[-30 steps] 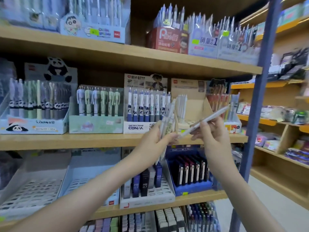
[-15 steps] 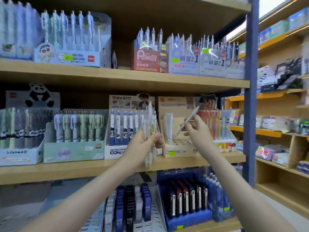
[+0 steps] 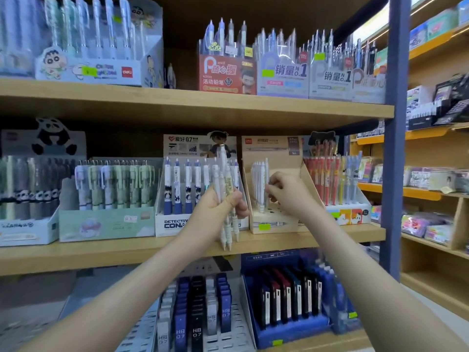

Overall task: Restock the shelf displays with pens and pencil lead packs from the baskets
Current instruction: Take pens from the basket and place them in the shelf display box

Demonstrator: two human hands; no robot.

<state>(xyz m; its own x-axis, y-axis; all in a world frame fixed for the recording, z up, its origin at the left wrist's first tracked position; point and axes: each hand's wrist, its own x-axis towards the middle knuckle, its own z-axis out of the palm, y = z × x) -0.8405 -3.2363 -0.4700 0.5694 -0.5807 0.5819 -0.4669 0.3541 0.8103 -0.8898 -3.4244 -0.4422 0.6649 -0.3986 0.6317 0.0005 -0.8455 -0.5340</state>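
I record the left hand [image 3: 223, 208] curled round a bundle of white pens [image 3: 224, 181], upright (tips down) near the beige display box [image 3: 279, 226] as ready stock, while the right hand [image 3: 288, 194] pinches one pen [image 3: 265, 179] in that box's row, evidently to seat it.

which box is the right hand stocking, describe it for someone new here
On the middle shelf, find the blue-and-white Conan box; the tan box stands right of it, before the box of red pens. It alone is plain cardboard, holding only a few white pens.
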